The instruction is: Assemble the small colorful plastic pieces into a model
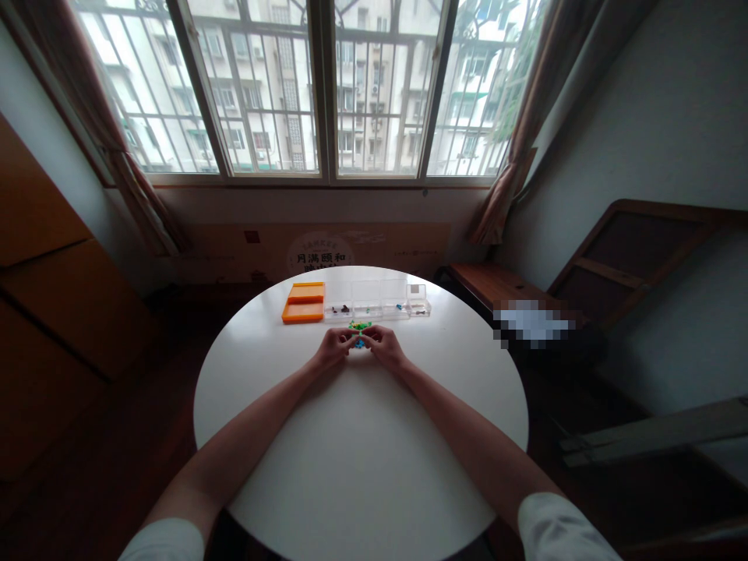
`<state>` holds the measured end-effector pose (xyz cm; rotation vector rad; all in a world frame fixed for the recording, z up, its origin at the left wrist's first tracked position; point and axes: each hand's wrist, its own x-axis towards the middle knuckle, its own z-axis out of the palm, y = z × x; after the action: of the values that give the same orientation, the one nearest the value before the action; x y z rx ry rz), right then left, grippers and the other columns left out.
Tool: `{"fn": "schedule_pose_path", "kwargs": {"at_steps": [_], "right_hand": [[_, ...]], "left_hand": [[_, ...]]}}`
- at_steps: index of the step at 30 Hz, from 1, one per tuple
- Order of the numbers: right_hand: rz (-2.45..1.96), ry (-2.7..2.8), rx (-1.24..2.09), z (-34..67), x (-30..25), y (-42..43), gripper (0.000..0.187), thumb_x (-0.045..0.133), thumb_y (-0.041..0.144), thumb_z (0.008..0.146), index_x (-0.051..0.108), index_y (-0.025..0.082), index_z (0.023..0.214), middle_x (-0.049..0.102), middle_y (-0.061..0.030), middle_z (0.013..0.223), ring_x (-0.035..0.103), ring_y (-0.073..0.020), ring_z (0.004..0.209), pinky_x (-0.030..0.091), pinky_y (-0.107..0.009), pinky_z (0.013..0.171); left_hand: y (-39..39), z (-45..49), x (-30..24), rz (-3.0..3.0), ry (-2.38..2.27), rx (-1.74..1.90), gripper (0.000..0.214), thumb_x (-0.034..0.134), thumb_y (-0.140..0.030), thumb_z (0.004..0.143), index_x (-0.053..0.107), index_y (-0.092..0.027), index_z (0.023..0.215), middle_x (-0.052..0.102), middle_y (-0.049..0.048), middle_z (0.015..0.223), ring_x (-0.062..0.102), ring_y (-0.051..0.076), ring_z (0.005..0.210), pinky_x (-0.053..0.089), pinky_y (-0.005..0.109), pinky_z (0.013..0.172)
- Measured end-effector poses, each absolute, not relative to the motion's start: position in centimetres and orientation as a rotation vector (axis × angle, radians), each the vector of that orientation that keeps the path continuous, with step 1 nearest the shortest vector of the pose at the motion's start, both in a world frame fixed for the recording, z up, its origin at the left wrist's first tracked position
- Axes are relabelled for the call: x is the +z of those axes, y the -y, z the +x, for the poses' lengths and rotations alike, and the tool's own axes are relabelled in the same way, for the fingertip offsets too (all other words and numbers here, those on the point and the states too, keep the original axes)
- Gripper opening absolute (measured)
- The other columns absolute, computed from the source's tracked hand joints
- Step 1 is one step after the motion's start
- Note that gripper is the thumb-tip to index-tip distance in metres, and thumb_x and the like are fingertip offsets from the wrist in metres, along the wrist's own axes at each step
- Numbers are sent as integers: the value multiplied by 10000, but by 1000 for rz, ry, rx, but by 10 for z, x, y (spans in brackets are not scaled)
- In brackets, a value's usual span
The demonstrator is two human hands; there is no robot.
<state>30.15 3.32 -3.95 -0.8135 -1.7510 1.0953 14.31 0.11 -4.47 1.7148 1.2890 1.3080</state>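
Note:
Both my arms reach out over a round white table [362, 436]. My left hand [335, 346] and my right hand [383, 344] meet at the far middle of the table, fingers curled in a pinch. Between the fingertips sits a small cluster of green and blue pieces [359, 333], too small to name. Which hand grips which piece cannot be made out. Just beyond the hands stands a row of clear plastic boxes [374, 302] with a few small dark bits inside.
An orange tray [304, 304] with its lid lies left of the clear boxes. A barred window fills the far wall. A wooden cabinet stands at the left, a bench and leaning wooden frames at the right. A cardboard box sits behind the table.

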Motion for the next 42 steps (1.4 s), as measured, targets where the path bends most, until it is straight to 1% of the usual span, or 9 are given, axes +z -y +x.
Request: {"fn": "schedule_pose_path", "kwargs": {"at_steps": [7,12,18,28,33,42], "right_hand": [[-802,1736,1099,302,-38,-32,337,643,435,654,627,126,789,614,-35,604,563,-133,535,447,-227,452],[-798,1734,1113,302,-40,-33,332,641,434,658,632,127,785,619,-39,601,563,-138,528,435,-225,436],[-794,1742,1099,302,-40,-34,305,631,398,677,643,123,809,622,-46,614,563,-137,538,440,-224,440],[-802,1734,1101,302,-39,-33,293,622,378,682,644,115,808,621,-43,610,561,-133,533,436,-222,441],[-784,1747,1093,302,-41,-34,304,618,395,680,645,119,805,623,-39,607,558,-129,523,433,-217,439],[-802,1744,1102,302,-40,-33,307,631,390,669,641,119,814,620,-40,615,557,-129,523,430,-219,437]], "left_hand": [[-1,144,-44,1703,-1271,1308,405,625,-419,698,676,-85,924,611,47,576,472,72,399,356,163,353],[-1,144,-44,1699,-1268,1314,415,631,-425,689,676,-85,923,623,55,603,471,70,393,346,167,350],[-1,144,-45,1726,-1291,1308,398,592,-416,728,670,-89,942,625,54,610,475,73,400,354,169,355],[-1,143,-46,1740,-1289,1325,384,590,-389,733,659,-81,953,645,68,670,483,72,419,365,167,363],[0,144,-45,1740,-1314,1319,381,593,-395,728,664,-77,927,631,57,631,472,69,402,355,166,355],[4,145,-39,1739,-1291,1313,393,610,-411,710,654,-89,932,623,44,632,490,73,411,366,163,357]]}}
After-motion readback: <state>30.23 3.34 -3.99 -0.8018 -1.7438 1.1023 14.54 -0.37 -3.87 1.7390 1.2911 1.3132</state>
